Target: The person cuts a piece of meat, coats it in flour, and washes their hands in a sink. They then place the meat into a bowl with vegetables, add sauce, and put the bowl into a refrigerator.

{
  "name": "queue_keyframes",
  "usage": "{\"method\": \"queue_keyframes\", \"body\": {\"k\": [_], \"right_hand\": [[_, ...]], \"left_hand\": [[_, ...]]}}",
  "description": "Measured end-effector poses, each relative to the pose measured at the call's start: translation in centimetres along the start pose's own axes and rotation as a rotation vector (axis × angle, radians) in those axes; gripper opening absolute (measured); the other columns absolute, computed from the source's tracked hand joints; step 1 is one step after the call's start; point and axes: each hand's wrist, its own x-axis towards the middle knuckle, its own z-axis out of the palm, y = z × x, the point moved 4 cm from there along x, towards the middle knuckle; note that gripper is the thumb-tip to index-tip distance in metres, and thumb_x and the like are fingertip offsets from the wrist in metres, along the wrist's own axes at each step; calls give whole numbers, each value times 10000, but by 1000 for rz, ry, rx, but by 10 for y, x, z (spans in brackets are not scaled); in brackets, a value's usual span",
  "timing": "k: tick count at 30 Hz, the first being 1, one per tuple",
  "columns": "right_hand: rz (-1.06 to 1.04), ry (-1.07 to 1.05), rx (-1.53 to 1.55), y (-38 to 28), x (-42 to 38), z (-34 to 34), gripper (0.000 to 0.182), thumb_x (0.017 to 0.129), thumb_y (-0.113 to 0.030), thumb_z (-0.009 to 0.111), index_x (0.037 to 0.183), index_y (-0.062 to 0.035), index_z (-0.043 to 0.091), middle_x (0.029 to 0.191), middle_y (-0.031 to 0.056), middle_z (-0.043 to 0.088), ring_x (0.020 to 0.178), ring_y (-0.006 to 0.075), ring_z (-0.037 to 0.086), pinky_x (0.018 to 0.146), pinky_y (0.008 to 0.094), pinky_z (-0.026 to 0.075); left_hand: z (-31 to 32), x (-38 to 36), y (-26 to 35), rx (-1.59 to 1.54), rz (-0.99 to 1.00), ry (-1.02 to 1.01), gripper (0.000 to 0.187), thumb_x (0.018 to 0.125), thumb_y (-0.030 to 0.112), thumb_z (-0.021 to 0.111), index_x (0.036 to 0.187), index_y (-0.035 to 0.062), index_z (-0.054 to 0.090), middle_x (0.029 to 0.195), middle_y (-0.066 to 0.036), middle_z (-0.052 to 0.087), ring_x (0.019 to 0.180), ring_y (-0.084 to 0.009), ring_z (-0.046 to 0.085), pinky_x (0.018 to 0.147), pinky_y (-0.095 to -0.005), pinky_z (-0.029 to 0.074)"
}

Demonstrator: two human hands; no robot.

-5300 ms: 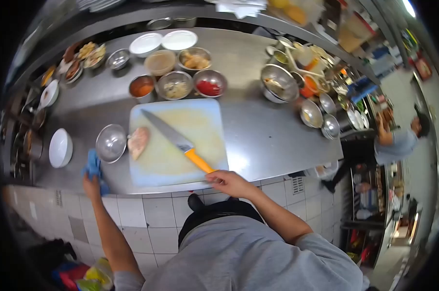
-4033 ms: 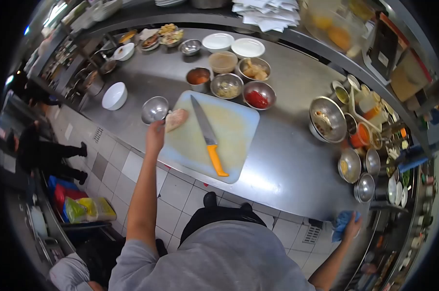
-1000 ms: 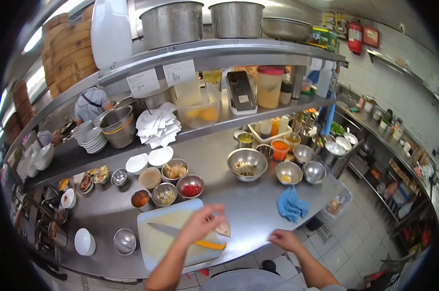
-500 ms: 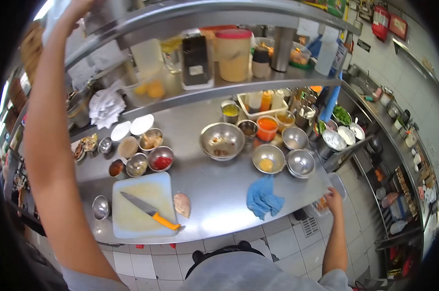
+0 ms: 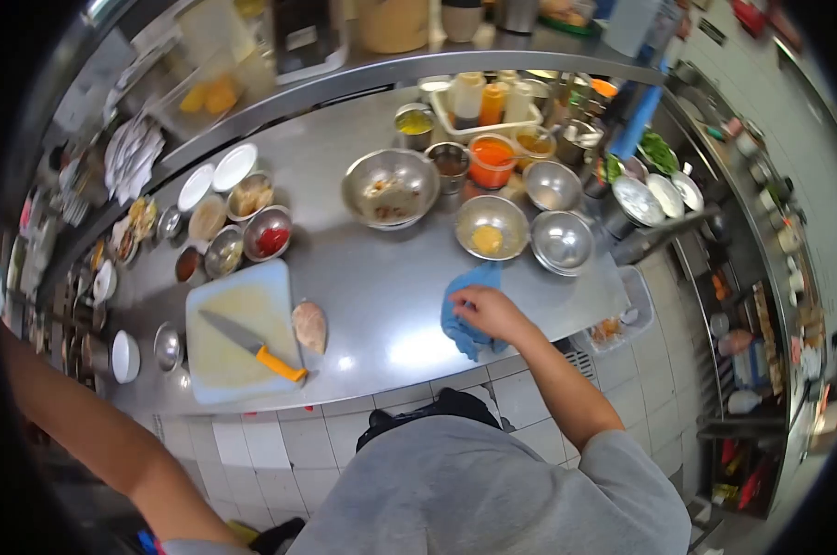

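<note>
The person's right hand (image 5: 489, 314) is over a blue cloth (image 5: 458, 330) on the table (image 5: 381, 296); whether its grip is closed on the fabric cannot be told. The left arm (image 5: 81, 421) reaches toward 10 o'clock, hand out of view, grip unseen. From the cloth, a steel bowl (image 5: 515, 216) stands at 12 o'clock; raw meat (image 5: 309, 326) lies at 9 o'clock, just beside a cutting board (image 5: 217, 363) bearing an orange-handled knife (image 5: 252, 346).

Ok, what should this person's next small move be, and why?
Probably gather up the blue cloth with the right hand: that hand is at the cloth, which lies loosely bunched on the steel counter.
</note>
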Motion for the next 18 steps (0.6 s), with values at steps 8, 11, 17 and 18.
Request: {"method": "queue_keyframes", "body": {"k": [8,11,17,18], "right_hand": [[-243,-270,-10,-67,142,86,339,841,-105,643,1179,-101,619,1111,100,621,996,283,607,854,368,494],[-538,-390,-151,-99,170,146,383,855,-140,618,1237,-129,596,1234,92,568,1151,285,532,947,378,451],[-871,-612,-371,-94,194,220,437,869,-324,556,1298,-243,580,1360,19,504,1280,298,430,1039,449,350],[-868,-620,-374,-93,194,219,437,869,-324,556,1298,-243,580,1360,19,504,1280,298,430,1039,449,350]], "left_hand": [[-22,-308,39,-305,-466,-495,555,639,543,808,768,104,492,1353,-204,507,1289,-368,440,1063,-492,323],[11,-419,81,-428,-698,-594,560,524,392,891,741,82,479,1306,-204,540,1252,-383,475,1035,-471,365],[33,-504,133,-538,-775,-665,503,520,264,917,732,82,500,1381,-197,468,1338,-458,352,1100,-564,265],[32,-514,138,-541,-783,-662,503,520,264,917,732,82,500,1381,-197,468,1338,-458,352,1100,-564,265]]}}
